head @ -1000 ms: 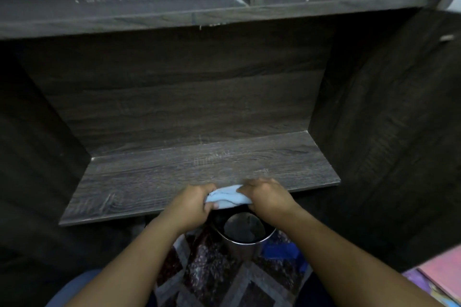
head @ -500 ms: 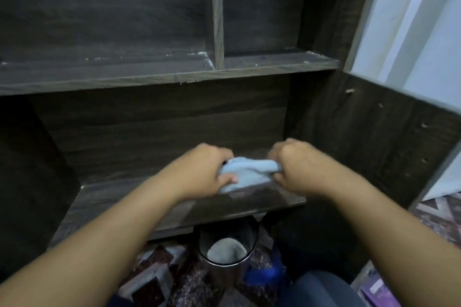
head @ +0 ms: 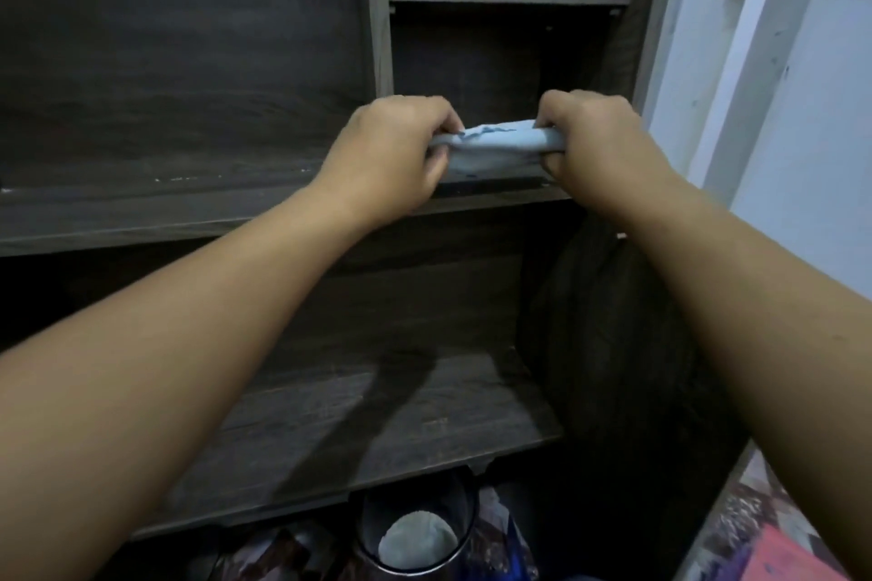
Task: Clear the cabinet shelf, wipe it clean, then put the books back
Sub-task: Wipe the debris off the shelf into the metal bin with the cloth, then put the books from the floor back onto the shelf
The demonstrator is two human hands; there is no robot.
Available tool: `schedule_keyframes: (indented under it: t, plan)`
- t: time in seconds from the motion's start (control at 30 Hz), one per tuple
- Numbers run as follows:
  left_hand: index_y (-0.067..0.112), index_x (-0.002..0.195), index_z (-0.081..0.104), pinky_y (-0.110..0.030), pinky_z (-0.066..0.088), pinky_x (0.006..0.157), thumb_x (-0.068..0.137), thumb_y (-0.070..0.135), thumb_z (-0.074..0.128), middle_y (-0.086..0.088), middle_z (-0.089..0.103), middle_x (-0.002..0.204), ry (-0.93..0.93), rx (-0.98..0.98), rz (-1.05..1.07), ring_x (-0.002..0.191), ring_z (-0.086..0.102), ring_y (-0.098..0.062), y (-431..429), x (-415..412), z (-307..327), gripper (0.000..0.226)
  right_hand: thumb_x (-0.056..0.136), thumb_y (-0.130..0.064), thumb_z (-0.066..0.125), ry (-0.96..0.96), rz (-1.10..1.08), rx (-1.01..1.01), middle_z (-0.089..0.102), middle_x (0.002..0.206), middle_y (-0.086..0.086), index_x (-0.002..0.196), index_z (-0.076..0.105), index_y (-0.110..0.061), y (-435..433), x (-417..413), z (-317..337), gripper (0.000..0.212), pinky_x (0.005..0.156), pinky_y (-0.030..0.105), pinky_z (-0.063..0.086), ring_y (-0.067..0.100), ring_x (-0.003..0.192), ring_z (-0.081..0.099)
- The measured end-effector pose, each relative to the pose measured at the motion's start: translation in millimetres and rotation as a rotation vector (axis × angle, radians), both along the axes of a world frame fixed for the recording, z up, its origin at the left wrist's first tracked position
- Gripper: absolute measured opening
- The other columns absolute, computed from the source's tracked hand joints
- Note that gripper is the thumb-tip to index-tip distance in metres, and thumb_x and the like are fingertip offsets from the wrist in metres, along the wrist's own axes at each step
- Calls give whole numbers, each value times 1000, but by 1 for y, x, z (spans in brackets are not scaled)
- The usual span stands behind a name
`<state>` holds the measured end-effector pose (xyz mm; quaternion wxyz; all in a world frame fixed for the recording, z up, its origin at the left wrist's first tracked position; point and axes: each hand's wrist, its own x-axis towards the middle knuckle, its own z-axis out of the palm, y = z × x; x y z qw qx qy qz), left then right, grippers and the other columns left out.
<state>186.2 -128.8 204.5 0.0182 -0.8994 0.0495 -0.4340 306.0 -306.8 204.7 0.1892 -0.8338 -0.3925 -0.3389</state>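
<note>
Dark wood-grain cabinet [head: 188,61] filling the view, upright divider [head: 377,14] splitting its upper bays, pale bluish wall [head: 802,109] and white frame [head: 689,61] at right, patterned floor covering [head: 736,514] at lower right, round metal pot [head: 415,543] on the floor beneath, dim light.

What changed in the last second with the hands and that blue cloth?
The left hand and right hand lifted the blue cloth from the front edge of the lower shelf, just above the metal pot, up to the higher shelf. Unchanged: both hands still grip the cloth's ends, and the pot stays on the floor.
</note>
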Motion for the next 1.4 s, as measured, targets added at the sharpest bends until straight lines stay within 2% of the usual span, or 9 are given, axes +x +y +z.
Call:
schedule_keyframes:
  t: [0.2, 0.3, 0.37, 0.43, 0.57, 0.7, 0.8, 1.13, 1.4]
  plan:
    - [3, 86, 65, -39, 47, 54, 79, 3, 61, -14, 63, 72, -74, 388, 157, 64, 58, -33, 17, 32, -19, 8, 85, -2, 57, -63, -89, -7, 61, 97, 14, 101, 59, -11, 27, 25, -16, 19, 71, 43, 51, 35, 85, 59]
    - [9, 87, 67, -38, 44, 76, 81, 3, 60, -9, 66, 76, 96, 474, 225, 71, 61, -29, 13, 40, -28, 11, 97, -5, 44, 125, -136, -208, 56, 124, 18, 132, 54, -18, 28, 26, -26, 39, 93, 42, 47, 36, 110, 56]
    - [15, 100, 63, -34, 32, 93, 90, 6, 47, -4, 66, 92, 269, 406, 322, 86, 59, -24, 4, 41, -29, 22, 98, -2, 39, 228, -206, -360, 36, 150, 14, 148, 35, -24, 27, 23, -29, 56, 113, 44, 28, 34, 137, 33]
    - [15, 112, 59, -34, 31, 95, 91, 9, 41, -4, 63, 106, 307, 303, 342, 99, 56, -24, -5, 41, -30, 28, 95, 0, 40, 179, -198, -366, 23, 158, 6, 152, 25, -24, 27, 21, -32, 63, 119, 48, 11, 30, 147, 13]
    - [10, 129, 54, -39, 39, 100, 91, 13, 48, -8, 57, 126, 207, 133, 241, 118, 50, -26, -20, 29, -42, 39, 93, -5, 49, 128, -166, -239, 32, 155, 8, 149, 33, -18, 15, 5, -45, 60, 118, 47, 15, 29, 145, 20]
    - [14, 127, 57, -40, 42, 95, 89, 25, 56, -5, 60, 120, 96, 42, 154, 113, 53, -24, -43, 7, -64, 40, 90, -12, 57, 103, -150, -149, 53, 136, 8, 133, 54, -18, -10, -25, -57, 43, 108, 43, 38, 27, 129, 44]
    - [18, 130, 56, -39, 43, 94, 88, 30, 58, -2, 60, 120, 109, -15, 126, 112, 54, -21, -62, -10, -82, 44, 91, -15, 57, 164, -190, -144, 53, 135, 5, 133, 55, -21, -34, -51, -69, 42, 101, 40, 41, 25, 124, 46]
    - [19, 120, 62, -37, 48, 82, 87, 32, 60, 3, 63, 107, 284, -95, -78, 99, 58, -18, -126, -42, -151, 35, 84, -16, 60, 282, -325, -155, 63, 112, 5, 117, 66, -19, -130, -126, -138, 34, 80, 39, 50, 27, 100, 55]
    - [23, 104, 61, -30, 42, 74, 88, 31, 59, 7, 55, 93, 621, -102, -380, 91, 52, -14, -208, -45, -215, 18, 88, -31, 55, 534, -556, -322, 64, 113, -2, 117, 60, -31, -219, -166, -211, 30, 85, 37, 41, 25, 106, 57]
